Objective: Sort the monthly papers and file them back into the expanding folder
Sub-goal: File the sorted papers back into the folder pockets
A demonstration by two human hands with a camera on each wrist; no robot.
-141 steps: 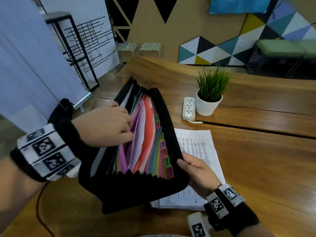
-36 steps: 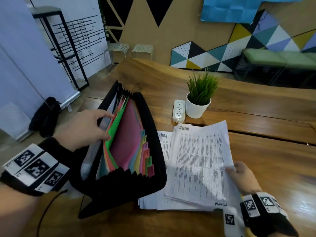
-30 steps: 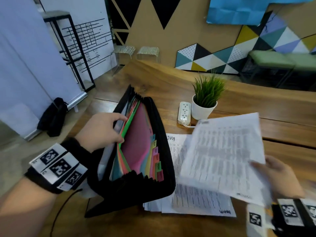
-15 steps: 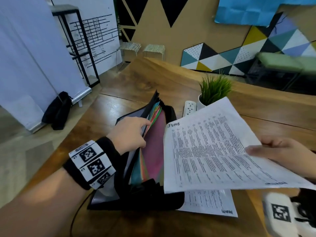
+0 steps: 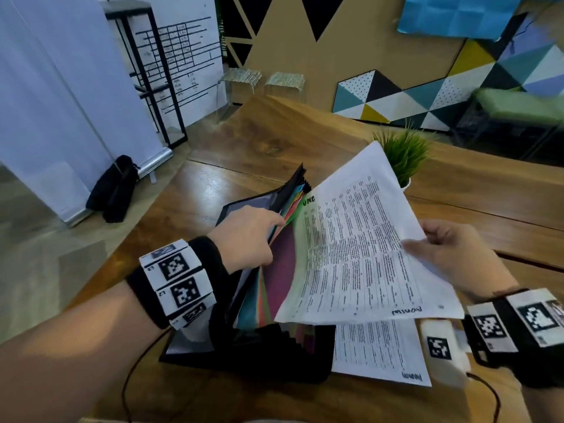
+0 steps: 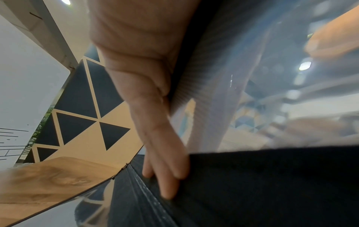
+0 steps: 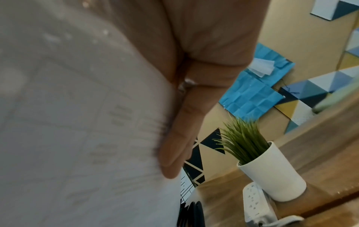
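Note:
A black expanding folder (image 5: 244, 358) lies open on the wooden table (image 5: 274, 141), its coloured dividers (image 5: 274, 270) fanned out. My left hand (image 5: 274, 227) reaches into the pockets and holds the front dividers back. In the left wrist view its fingers (image 6: 167, 181) lie along the folder's black edge (image 6: 272, 184). My right hand (image 5: 418, 242) pinches the right edge of a printed sheet (image 5: 351, 254) headed "June". The sheet hangs tilted over the folder, its top-left corner at the dividers. More printed papers (image 5: 378, 352) lie stacked under it.
A potted grass plant (image 5: 403, 157) in a white pot (image 7: 272, 172) stands behind the sheet, with a white power strip (image 7: 258, 205) beside it. A black bag (image 5: 113, 187) sits on the floor to the left. Wrist cables trail over the table's near edge.
My right hand has lifted the June sheet off the stack and swung it left to the folder's open pocket. My left hand has stayed among the dividers.

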